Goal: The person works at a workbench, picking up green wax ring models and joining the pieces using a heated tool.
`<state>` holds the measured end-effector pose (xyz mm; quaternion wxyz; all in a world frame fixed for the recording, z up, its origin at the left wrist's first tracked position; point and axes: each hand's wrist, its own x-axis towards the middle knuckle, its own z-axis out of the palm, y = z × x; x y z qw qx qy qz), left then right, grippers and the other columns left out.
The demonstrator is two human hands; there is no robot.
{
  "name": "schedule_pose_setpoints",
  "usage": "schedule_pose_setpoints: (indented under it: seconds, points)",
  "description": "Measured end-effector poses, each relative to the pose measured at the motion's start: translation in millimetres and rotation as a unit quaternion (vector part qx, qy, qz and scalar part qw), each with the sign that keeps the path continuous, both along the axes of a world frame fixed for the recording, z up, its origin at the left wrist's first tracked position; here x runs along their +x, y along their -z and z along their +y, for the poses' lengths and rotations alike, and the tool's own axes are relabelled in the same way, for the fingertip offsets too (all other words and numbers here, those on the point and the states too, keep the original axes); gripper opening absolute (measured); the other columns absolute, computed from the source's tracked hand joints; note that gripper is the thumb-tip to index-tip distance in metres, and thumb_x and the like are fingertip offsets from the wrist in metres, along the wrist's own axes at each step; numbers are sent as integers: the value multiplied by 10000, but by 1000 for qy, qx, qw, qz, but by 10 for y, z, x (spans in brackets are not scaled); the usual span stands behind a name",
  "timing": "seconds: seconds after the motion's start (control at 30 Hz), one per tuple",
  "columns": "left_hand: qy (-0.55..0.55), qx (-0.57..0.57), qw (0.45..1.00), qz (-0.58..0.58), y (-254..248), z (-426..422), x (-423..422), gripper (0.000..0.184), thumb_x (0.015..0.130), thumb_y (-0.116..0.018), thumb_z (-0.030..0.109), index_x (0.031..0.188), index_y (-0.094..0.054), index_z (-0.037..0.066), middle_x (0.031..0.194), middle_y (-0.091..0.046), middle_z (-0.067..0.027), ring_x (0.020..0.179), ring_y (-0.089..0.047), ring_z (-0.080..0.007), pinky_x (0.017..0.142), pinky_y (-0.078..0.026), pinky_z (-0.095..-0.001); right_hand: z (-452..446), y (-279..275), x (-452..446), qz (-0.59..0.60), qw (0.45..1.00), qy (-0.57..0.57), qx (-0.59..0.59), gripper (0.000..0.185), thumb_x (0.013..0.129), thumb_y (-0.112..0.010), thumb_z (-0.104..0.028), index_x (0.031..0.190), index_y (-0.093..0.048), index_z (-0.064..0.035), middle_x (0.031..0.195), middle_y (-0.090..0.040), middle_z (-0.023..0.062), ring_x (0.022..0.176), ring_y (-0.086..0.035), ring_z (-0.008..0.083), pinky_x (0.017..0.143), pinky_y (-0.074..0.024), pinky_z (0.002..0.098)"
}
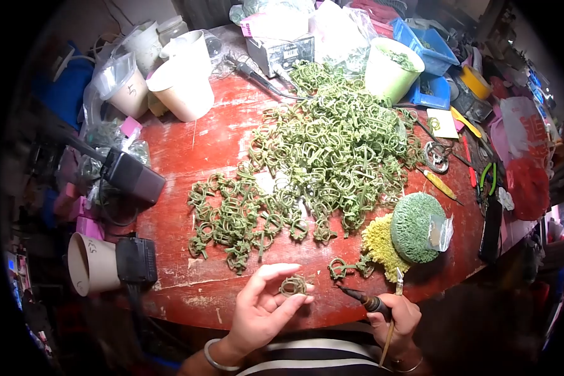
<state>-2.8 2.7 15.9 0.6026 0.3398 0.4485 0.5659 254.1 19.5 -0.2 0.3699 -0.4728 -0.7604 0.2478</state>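
taking the red table (225, 147) as a clock face and working from the left: a beige cup (94, 264) lies tipped at eight o'clock, touching or just beside a black box (136, 261). a white cup (185, 84) sits at ten. at half past six the left hand (260, 308), palm turned up, pinches a small green coiled piece (288, 287) between thumb and fingertips. a big heap of green looped pieces (335, 144) spreads from the middle up to twelve, and a few loose pieces (339, 269) lie apart near half past five. a yellow sponge-like pad (382, 240) rests at four. the right hand (398, 318), at five, is closed round a dark-gripped pen tool (374, 304), its tip pointing to ten, and also holds a slim brown-handled tool (388, 343) with a metal tip. a round green pad (410, 227) overlaps the yellow one, and a yellow-handled tool (440, 183) lies at three.
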Motion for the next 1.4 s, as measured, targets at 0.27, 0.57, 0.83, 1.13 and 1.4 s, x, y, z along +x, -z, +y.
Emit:
schedule_pose_setpoints:
  seconds: [0.27,0.57,0.83,1.13,1.4]
  points:
    - [43,-87,989,-109,-12,-3,-89,365,1030,-574,8,1379,-488,-57,1201,-605,-147,1078,-685,-223,897,-614,-337,4,-20,-12,0,1000,5,-2,260,888,-807,-249,941,-672,-33,711,-622,64,538,-566,206,502,-441,318]
    - [47,-137,962,-233,40,13,-171,408,1033,-625,128,1384,-519,-50,1221,-670,-192,1008,-687,-183,794,-586,-271,5,-20,-19,5,1000,6,0,247,884,-810,-236,940,-676,-35,724,-630,65,560,-579,218,521,-454,324]
    - [40,-109,977,-181,3,23,-121,407,984,-654,7,1364,-519,-52,1252,-658,-215,1045,-702,-221,842,-609,-301,18,-41,-26,7,1000,2,-7,243,881,-812,-229,934,-673,-36,721,-630,66,556,-575,225,512,-449,330]
    - [-26,15,990,140,78,-17,17,433,877,-693,-155,1267,-533,-54,1178,-654,-183,1060,-706,-238,905,-624,-336,27,-23,-7,-4,1000,-10,-5,246,865,-821,-215,937,-669,-35,730,-636,78,571,-600,242,521,-468,336]
    - [-44,97,951,290,153,-24,16,424,848,-720,-158,1224,-559,-46,1156,-650,-157,1066,-705,-214,883,-626,-307,19,-30,-21,-9,1000,-4,-6,249,867,-819,-225,934,-670,-38,724,-634,74,571,-601,242,525,-471,337]
